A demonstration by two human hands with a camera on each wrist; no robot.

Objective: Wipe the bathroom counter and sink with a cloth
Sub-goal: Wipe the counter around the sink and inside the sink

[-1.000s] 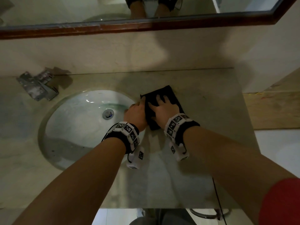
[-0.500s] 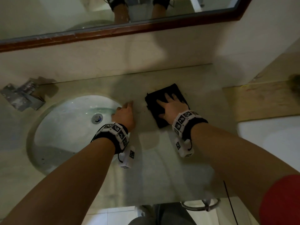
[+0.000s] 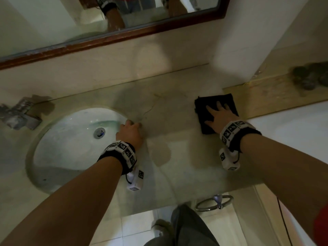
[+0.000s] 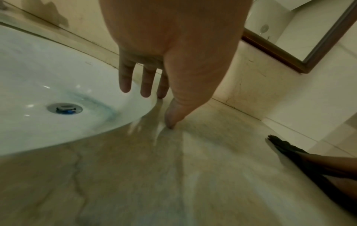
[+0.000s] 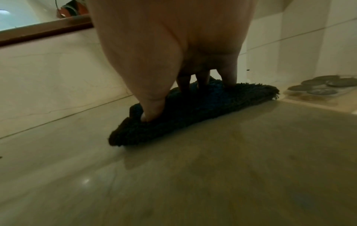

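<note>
The right hand (image 3: 219,116), fingers spread flat, presses the cloth (image 3: 205,110) onto the worktop (image 3: 177,157) for wiping pressure; the left hand (image 3: 130,133), relaxed, braces beside the sink (image 3: 62,139).

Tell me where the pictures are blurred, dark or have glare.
Head view: dim, and the things on the ledge at far right are blurred. Left wrist view: glints on the sink, counter smeared. Right wrist view: cloth dark, near counter soft.
</note>
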